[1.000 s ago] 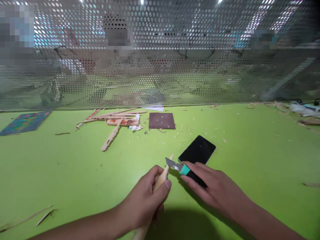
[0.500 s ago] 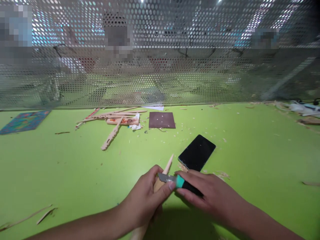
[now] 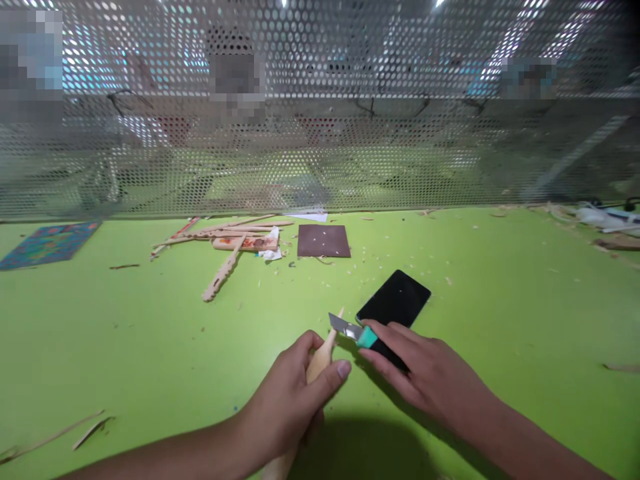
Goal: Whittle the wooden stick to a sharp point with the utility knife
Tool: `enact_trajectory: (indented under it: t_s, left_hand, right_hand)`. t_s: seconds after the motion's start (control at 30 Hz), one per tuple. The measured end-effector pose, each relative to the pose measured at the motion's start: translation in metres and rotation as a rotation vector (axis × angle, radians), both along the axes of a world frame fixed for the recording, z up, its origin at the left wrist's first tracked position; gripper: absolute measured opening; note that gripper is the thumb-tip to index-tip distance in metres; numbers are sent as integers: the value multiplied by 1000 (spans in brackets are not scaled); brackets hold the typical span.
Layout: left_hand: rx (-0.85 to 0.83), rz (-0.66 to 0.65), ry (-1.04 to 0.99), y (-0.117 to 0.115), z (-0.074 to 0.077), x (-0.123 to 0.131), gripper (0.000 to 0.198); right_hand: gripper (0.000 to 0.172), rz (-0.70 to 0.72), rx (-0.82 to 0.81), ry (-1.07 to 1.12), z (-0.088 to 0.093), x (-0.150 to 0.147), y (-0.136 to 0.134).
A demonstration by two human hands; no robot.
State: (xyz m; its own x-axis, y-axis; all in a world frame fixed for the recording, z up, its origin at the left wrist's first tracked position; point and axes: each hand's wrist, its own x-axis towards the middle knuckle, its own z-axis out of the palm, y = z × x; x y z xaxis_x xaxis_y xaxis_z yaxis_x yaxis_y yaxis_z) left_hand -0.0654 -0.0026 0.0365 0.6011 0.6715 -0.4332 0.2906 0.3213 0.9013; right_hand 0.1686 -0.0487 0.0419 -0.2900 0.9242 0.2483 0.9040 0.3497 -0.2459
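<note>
My left hand [image 3: 293,400] is wrapped round a pale wooden stick [image 3: 324,350] whose pointed tip aims away from me. My right hand [image 3: 425,377] grips a utility knife [image 3: 356,332] with a teal collar and a dark handle. The bare blade lies against the stick close to its tip. Just beyond the knife a black phone [image 3: 395,299] lies face up on the green table [image 3: 500,300].
A brown square sheet [image 3: 323,241] and a pile of wooden sticks [image 3: 227,243] lie further back. A patterned mat [image 3: 47,245] is at the far left. Wood shavings [image 3: 60,437] are scattered around. A perforated metal screen [image 3: 320,113] closes the table's far edge.
The knife blade slid forward along the stick from near my left thumb out to the tip. My left hand stayed in place.
</note>
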Motion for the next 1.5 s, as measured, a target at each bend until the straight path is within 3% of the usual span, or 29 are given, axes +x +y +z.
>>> enact_trajectory:
  t_s: [0.27,0.57,0.8,1.0,1.27,1.5]
  left_hand:
    - [84,5,-27,0,1,0,42]
    - [260,43,119,2,2,3,41]
    - [153,76,89,1,3,3,40]
    - [88,73,64,1,2,3,46]
    - [-54,-30,-86,4,0,-1,49]
    - [65,-28,-121,8,2,-1,39]
  right_hand:
    - [34,107,-258,89,4,-10,-6]
    - [54,32,-123,-9,-6,-17,-11]
    - [51,-22,67,-10,-9,-31,-16]
    - [56,-141,73,2,1,-19,-10]
    - [54,-26,3,4,-3,-4,-4]
    - [36,128,-206,66,4,-11,-4]
